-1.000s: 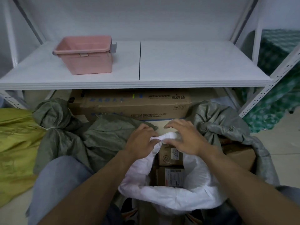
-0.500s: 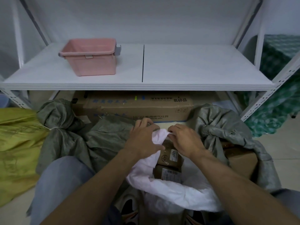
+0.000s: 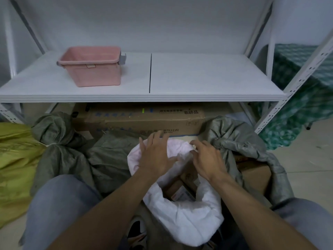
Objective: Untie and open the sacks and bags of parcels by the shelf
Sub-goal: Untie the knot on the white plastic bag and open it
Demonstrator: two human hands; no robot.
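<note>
A white woven plastic sack (image 3: pixel 183 221) stands open at 6 o'clock, with brown cardboard parcels (image 3: pixel 180 193) showing inside. The left hand (image 3: pixel 156 156) lies spread-fingered on its far rim. The right hand (image 3: pixel 207 159), fingers bent, touches that rim, grip unclear. A tied grey-green woven sack (image 3: pixel 59 148) sits at 9 o'clock. A pink plastic tub (image 3: pixel 91 69) stands on the white metal shelf (image 3: pixel 207 78) at 11 o'clock.

The bare left forearm (image 3: pixel 108 204) slanted up from the bottom left of the frame towards the centre. Its left hand (image 3: pixel 155 156) was palm down, fingers straight and spread. The bare right forearm (image 3: pixel 252 201) slanted in from the lower right. The right hand (image 3: pixel 207 159) sat just beside the left without touching it, fingers bent and splayed. Whether its thumb pinched anything could not be made out.
</note>
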